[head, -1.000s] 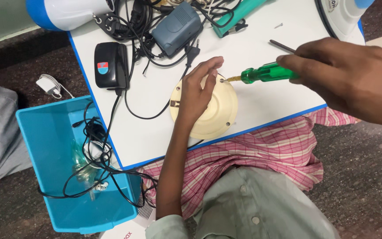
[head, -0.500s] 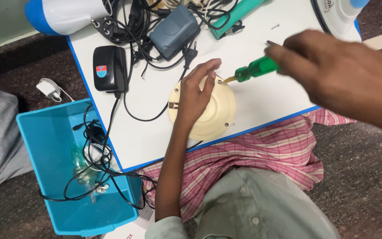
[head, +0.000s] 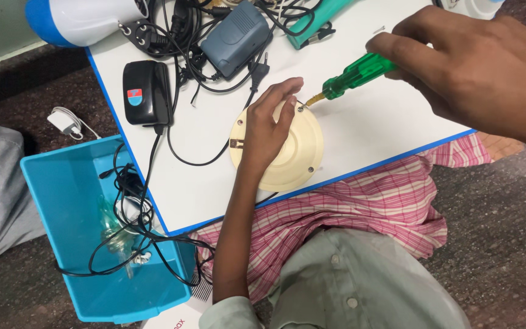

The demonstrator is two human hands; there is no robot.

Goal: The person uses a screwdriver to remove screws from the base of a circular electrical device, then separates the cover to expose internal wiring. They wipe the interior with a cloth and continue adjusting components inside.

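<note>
Gripped in the right hand point(head: 476, 67), fingers wrapped tight round its translucent handle, was a green screwdriver point(head: 351, 76), tip set into a small screw point(head: 301, 108) at the far rim of a cream round housing point(head: 296, 152). Left hand point(head: 269, 131) lay flat over the housing's top w/ fingers spread, pressing down, not closed round anything; index tip sat just beside the screw. Housing rested on the white table point(head: 372, 131) near its front edge, roughly mid-way along, just short of the blue trim. It looked like thin moulded plastic: light, stiff, smooth, prob. prone to sliding or spinning under driver torque, so a flat palm on the dome seemed the right hold, w/ a pinch at the rim as the alt. A second screw showed near its front-right rim, and a small metal tab stuck out at its left side. Further back toward the table's left edge sat a black adapter point(head: 146, 91), its lead looping forward off the front edge. Behind that, near the far edge, a grey power brick point(head: 235, 39) lay in a tangle of black cables, w/ a teal tool point(head: 315, 21) beside it and a white-and-blue appliance point(head: 83, 18) at the far-left corner. Off the table, on the floor to the left, stood a blue plastic bin point(head: 62, 201) holding more cables, and a white charger point(head: 65, 120) lay near it. Person's checked cloth point(head: 360, 210) showed under the front edge.
</note>
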